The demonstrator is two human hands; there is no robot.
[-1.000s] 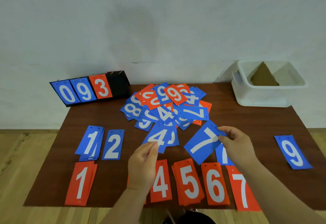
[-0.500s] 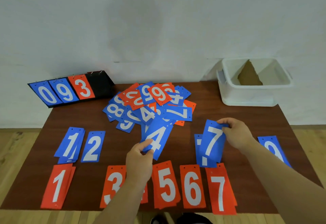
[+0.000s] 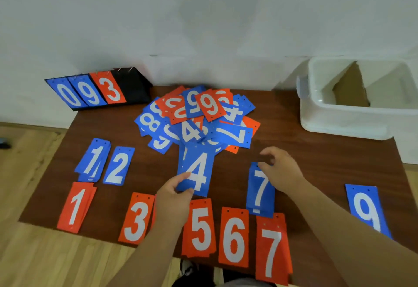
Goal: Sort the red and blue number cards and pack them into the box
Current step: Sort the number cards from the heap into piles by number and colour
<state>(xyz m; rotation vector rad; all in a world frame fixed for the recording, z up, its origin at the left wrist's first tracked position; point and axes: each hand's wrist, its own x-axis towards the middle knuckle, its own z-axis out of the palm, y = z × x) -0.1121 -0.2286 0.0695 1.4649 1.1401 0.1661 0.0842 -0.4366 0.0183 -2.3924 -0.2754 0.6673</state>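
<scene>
Blue 7 card [image 3: 262, 194] laid down | left hand [image 3: 173, 195] pinches blue 4 card [image 3: 200, 164]

bare left hand [image 3: 173, 194], bare right hand [image 3: 281, 171], bare forearms [image 3: 144, 248]

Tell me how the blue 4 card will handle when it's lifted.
Probably stiff: the blue 4 card looks flat though the left hand pinches only its lower edge. Likely light, as a fingertip pinch seems enough. It looks smooth, so it may slide on the card pile.

blue 4 card [image 3: 198, 169], blue 7 card [image 3: 260, 192], scoreboard [image 3: 90, 91] reading 093
</scene>
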